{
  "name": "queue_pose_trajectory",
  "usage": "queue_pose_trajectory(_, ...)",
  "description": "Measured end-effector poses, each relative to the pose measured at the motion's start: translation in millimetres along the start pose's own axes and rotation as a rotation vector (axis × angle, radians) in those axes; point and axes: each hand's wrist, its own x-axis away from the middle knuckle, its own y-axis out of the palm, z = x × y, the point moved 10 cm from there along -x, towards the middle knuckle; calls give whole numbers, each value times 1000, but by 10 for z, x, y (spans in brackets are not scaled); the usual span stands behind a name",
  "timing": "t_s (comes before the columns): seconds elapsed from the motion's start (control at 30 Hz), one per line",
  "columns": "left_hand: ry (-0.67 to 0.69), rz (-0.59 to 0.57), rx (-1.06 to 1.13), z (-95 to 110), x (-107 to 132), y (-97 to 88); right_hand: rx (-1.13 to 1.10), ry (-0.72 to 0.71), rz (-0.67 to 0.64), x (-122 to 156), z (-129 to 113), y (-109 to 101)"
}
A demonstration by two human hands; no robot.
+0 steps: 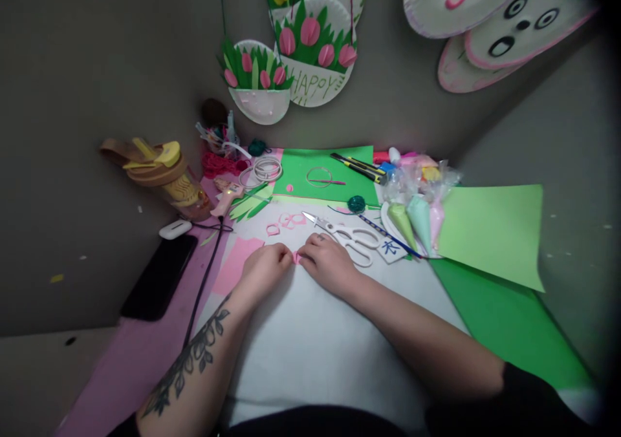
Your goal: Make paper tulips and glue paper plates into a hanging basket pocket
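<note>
My left hand (264,270) and my right hand (327,261) meet over a white sheet (310,340), fingers curled inward. Between their fingertips sits a small pink paper piece (295,256), pinched from both sides. White-handled scissors (347,235) lie just beyond my right hand, blades pointing left. Several pink paper cut-outs (286,222) lie past the fingers, and a pink paper square (237,262) rests left of my left hand.
Green paper sheets (490,230) lie at right, another (325,172) at the back with a wire ring. Piping bags (420,220), a glue gun (228,198) with cord, a bottle (165,175), a phone (158,275) and paper-plate flower crafts (315,55) surround the work.
</note>
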Motion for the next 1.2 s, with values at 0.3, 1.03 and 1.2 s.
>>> queue_pose_trajectory(0.3,-34,16,-52,-24,6,27,7,-7,11,-4,-8,-3)
queue_pose_trajectory(1.03,-72,53,-81,-26,18,29,-204,18,128,99,71,-98)
queue_pose_trajectory(1.2,-91,50,-82,-37,14,25,-223,20,103,98,72,-50)
